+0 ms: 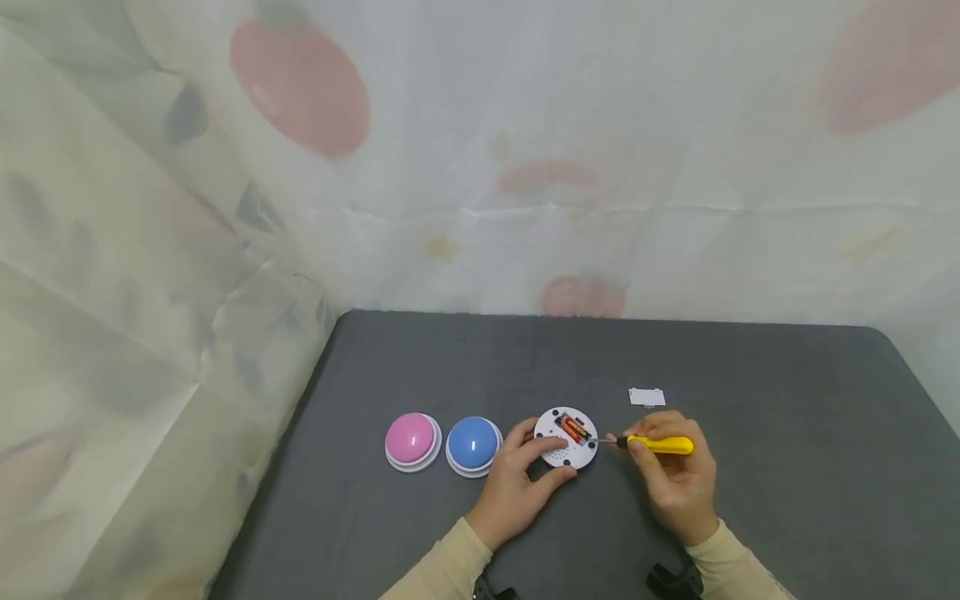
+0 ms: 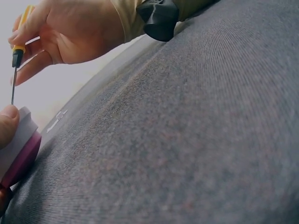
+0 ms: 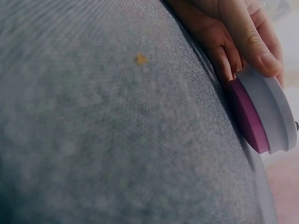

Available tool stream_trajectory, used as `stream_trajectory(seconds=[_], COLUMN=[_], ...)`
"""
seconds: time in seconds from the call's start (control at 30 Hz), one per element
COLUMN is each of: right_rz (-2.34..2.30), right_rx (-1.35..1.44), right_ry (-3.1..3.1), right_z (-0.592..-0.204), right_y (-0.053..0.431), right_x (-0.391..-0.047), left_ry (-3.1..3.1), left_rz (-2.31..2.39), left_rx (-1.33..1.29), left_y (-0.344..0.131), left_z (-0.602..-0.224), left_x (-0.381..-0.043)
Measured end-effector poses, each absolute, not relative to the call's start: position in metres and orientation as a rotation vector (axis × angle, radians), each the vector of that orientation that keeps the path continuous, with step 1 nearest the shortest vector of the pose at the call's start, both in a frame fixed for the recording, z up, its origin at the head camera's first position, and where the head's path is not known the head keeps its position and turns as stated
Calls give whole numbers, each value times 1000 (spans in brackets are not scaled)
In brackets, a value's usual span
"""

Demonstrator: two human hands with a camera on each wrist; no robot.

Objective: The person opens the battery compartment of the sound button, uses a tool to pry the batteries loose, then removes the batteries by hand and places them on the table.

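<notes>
My left hand [image 1: 516,490] grips a round white push-button unit [image 1: 581,455] that lies face down with its base up. Two batteries [image 1: 573,428] show in its uncovered compartment. The unit's purple-pink dome [image 3: 250,116] points down to the cloth in the right wrist view. In my right hand [image 1: 684,493] is a screwdriver [image 1: 667,445] with a yellow handle and black collar, pinched between thumb and fingers. Its thin metal shaft runs left, the tip right at the edge of the battery compartment. The left wrist view shows the shaft [image 2: 14,84] meeting the white base beside my left thumb.
A blue-domed button [image 1: 472,442] stands just left of my left hand, with a pink-domed button [image 1: 410,438] beyond it. Behind my right hand lies a small white battery cover [image 1: 647,397]. Dark grey cloth covers the table [image 1: 810,467]; patterned curtains [image 1: 450,125] hang behind and at left.
</notes>
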State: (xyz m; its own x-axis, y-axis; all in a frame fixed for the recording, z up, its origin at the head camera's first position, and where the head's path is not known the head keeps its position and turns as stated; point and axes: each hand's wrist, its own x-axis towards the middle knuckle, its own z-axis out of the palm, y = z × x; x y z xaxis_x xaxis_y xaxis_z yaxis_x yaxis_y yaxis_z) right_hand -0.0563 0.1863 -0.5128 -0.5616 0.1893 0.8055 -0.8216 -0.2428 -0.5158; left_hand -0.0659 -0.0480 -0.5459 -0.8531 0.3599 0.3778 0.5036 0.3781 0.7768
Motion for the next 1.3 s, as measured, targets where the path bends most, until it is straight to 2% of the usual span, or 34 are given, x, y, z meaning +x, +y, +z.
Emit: stream_trajectory(seconds=[0.23, 0.43, 0.87, 1.13, 1.3], right_rz=[1992, 1913, 1150, 1010, 874], right_rx=[673, 362, -191, -548, -598], right_ry=[-1344, -1468, -2023, -2295, -2501], right_z=[-515, -508, -507, -511, -510], right_y=[200, 220, 289, 332, 355], right_x=[-60, -62, -79, -78, -70], left_ry=[-2462, -2454, -2429, -2483, -2479], left_rz=[-1494, -1523, -1512, -1586, -1600], left_rx=[-825, -857, -891, -867, -866], left_y=[-50, -50, -52, -53, -52], left_z=[-547, -547, -548, -543, -541], left_x=[-67, -65, -66, -67, -66])
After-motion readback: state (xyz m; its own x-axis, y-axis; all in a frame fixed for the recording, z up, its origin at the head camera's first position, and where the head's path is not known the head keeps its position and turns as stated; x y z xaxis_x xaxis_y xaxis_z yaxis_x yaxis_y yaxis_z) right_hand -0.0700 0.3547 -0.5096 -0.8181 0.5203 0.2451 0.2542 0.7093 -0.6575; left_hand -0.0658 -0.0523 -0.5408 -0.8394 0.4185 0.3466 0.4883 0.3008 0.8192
